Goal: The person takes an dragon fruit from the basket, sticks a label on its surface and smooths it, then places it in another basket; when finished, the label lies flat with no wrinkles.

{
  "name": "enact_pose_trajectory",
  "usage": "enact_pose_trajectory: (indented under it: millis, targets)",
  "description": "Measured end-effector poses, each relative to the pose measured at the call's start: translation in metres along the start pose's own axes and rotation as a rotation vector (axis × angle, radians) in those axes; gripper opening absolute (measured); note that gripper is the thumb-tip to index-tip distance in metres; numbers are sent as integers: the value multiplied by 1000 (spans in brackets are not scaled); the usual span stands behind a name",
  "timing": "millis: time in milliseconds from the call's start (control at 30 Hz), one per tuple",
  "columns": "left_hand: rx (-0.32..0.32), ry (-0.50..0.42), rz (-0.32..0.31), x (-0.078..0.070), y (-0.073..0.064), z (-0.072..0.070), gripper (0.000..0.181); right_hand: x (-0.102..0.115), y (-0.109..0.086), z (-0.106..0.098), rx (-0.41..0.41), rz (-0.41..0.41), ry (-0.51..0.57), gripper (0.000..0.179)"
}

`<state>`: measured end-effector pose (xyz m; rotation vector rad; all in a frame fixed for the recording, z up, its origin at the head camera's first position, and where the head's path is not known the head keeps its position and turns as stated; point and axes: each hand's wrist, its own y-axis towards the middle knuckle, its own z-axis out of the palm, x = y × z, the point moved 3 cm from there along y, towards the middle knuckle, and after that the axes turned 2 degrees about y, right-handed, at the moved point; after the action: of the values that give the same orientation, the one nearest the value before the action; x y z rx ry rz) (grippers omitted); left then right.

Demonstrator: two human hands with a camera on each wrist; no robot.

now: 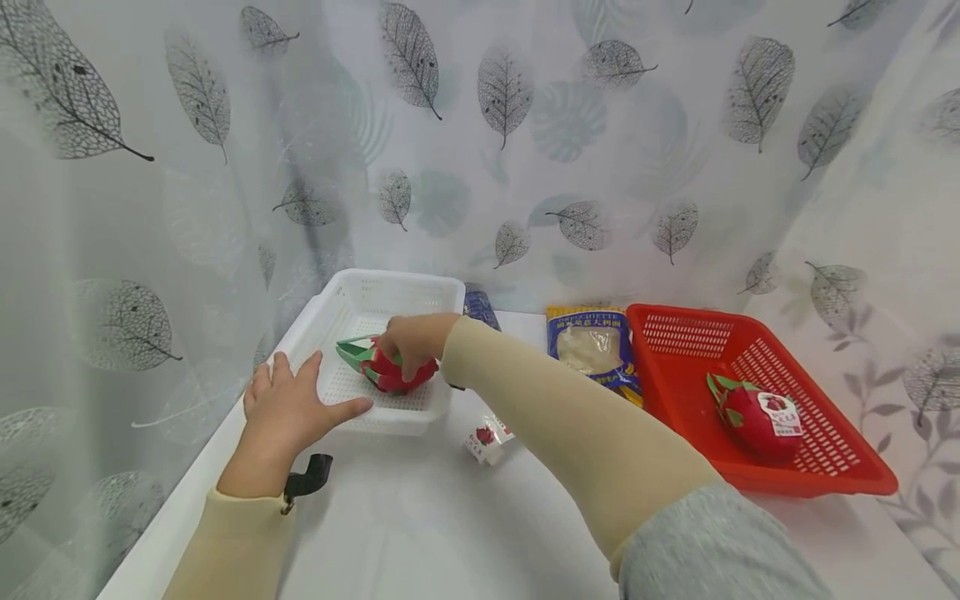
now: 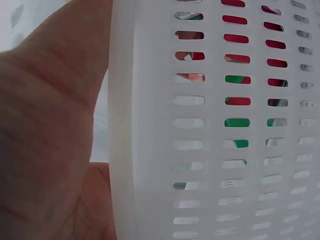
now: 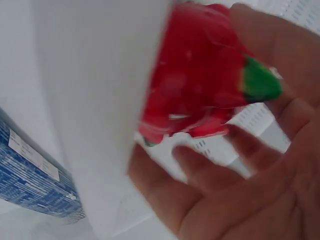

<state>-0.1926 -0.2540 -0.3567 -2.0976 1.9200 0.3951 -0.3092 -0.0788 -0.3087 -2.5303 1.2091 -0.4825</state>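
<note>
In the head view a red dragon fruit (image 1: 386,372) with green leaf tips lies in the white slotted basket (image 1: 405,423). My right hand (image 1: 414,342) reaches into the basket from the right and holds the fruit. The right wrist view shows the curled fingers (image 3: 200,172) around the lower side of the fruit (image 3: 195,70), with the thumb side of the hand against its green tip. Over the basket's near left rim, my left hand (image 1: 288,408) rests with fingers spread. Red and green patches show through the slotted wall (image 2: 155,150) in the left wrist view.
A red basket (image 1: 652,367) at the right holds another dragon fruit (image 1: 761,421) with a white label. Between the baskets stand a blue and yellow orecchiette bag (image 1: 592,346) and a dark blue packet (image 1: 480,308). A small white printed piece (image 1: 487,442) lies on the white table (image 1: 420,517).
</note>
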Motion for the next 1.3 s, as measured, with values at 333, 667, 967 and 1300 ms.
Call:
enact_pose_trajectory:
  millis: [333, 667, 967, 1300]
  targets:
    - [-6, 15, -3, 1, 2, 1, 131, 5, -2, 20, 113, 75, 95, 95]
    - [-14, 6, -7, 2, 1, 2, 129, 6, -4, 24, 107, -15, 76, 79]
    - [-11, 3, -8, 2, 0, 2, 128, 0, 0, 25, 60, -84, 79, 78]
    - [0, -1, -10, 1, 1, 1, 129, -16, -7, 23, -22, -198, 299, 75]
